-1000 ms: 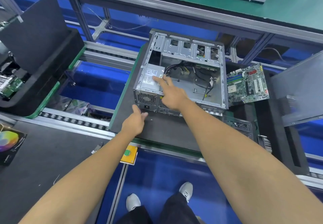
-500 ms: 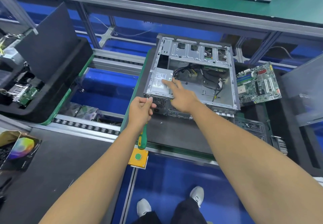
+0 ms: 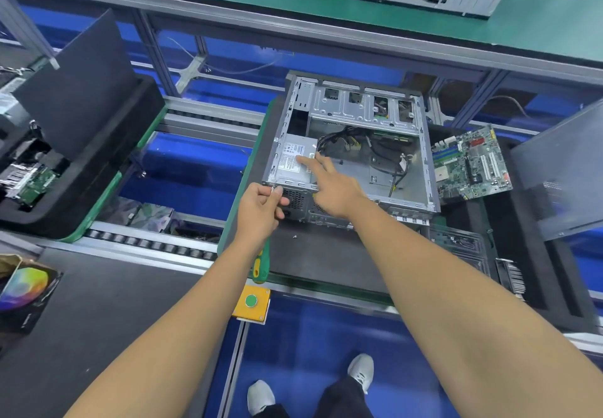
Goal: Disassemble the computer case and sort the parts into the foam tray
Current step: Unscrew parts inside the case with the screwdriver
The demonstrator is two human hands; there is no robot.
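Case (image 3: pixel 421 153): laid open-side up on a dark foam pad (image 3: pixel 326 254), side panel off, cables loose inside.
Power supply (image 3: pixel 295 163): seated in the case's near-left corner, label up.
Right hand (image 3: pixel 336 186): stretched over the case's near edge, fingers straight, fingertips (image 3: pixel 301 159) laid on the power supply; nothing is gripped.
Left hand (image 3: pixel 261 207): held at the case's near-left corner, fingers curled, thumb and forefinger pinched on a small metal part that is too small to identify.
Screwdriver (image 3: pixel 261 264): green handle seen under the left wrist, on the pad's edge.
Motherboard (image 3: pixel 470 164): laid just right of the case, on a foam tray (image 3: pixel 567 287).
Forearms: both extended forward from below.
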